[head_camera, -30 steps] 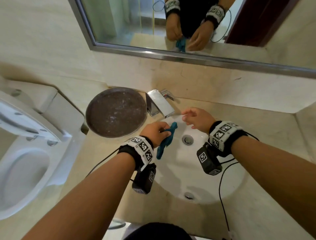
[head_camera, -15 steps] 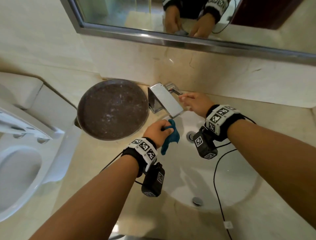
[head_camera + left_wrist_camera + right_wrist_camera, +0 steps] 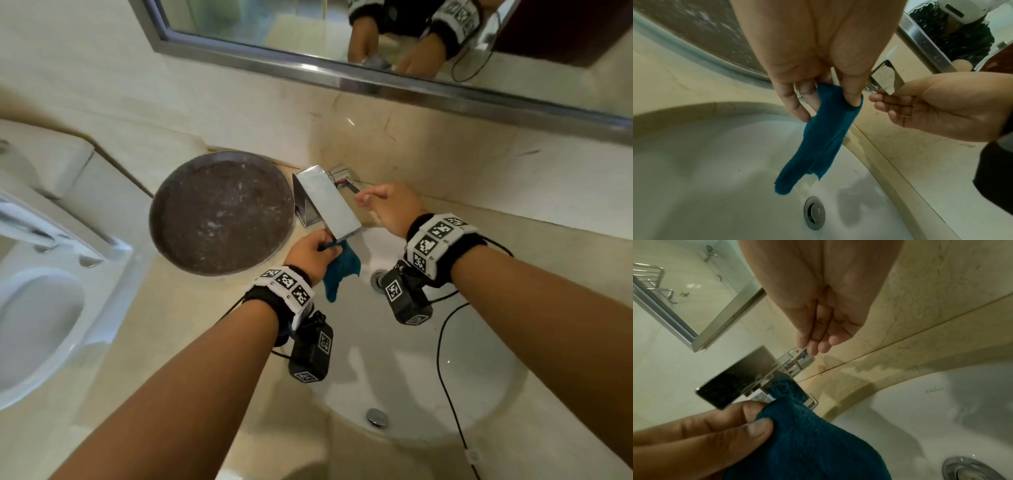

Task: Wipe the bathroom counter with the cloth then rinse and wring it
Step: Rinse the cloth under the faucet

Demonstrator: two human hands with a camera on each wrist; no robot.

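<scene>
1. Your left hand [image 3: 310, 251] pinches the teal cloth [image 3: 824, 138] by its top edge between thumb and fingers, and the rest hangs limp over the white basin [image 3: 428, 387], just under the tip of the faucet spout [image 3: 327, 202]. With so little fabric in the pinch, a strong stream, or the added weight once the cloth soaks, may pull it out of your fingers onto the drain [image 3: 815, 212].

2. Your right hand [image 3: 390, 209] holds nothing; its fingers [image 3: 813, 347] are loosely extended, tips at the faucet handle [image 3: 800, 359] with its red and blue marks. Whether they actually press it, you cannot tell from these views. A hard push may open the water too far and splash the beige counter [image 3: 164, 342] you are meant to leave wiped.

3. The handle's marks mean it swings between hot and cold; pushed the wrong way, the water may run hot onto your left fingers.

4. The cloth hangs slightly toward the counter side of the spout tip, so the stream may miss it unless you shift it under the outlet.

5. The cable [image 3: 448, 383] from your right wrist trails across the basin, where splashing water may reach it.
</scene>
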